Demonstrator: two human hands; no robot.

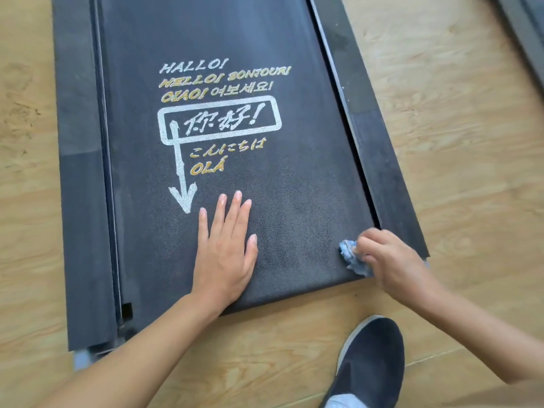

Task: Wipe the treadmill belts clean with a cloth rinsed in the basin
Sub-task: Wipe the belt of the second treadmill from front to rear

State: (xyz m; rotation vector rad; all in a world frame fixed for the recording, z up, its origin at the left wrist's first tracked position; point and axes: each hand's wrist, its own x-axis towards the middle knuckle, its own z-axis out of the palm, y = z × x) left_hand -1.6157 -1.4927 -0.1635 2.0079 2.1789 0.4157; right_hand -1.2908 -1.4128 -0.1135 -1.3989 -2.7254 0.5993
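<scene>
A dark treadmill belt (294,178) printed with white and gold greeting words runs away from me across a wooden floor. My left hand (225,245) lies flat on the belt near its near end, fingers straight and spread, just right of a white arrow. My right hand (388,257) grips a crumpled blue cloth (351,256) at the belt's near right corner, pressing it on the belt beside the right side rail. The hand looks slightly blurred. No basin is in view.
Black side rails (82,201) flank the belt on both sides. Light wooden flooring (456,128) surrounds the treadmill. My dark shoe (371,357) stands on the floor just below the belt's end. Part of another dark machine (527,28) shows at the top right.
</scene>
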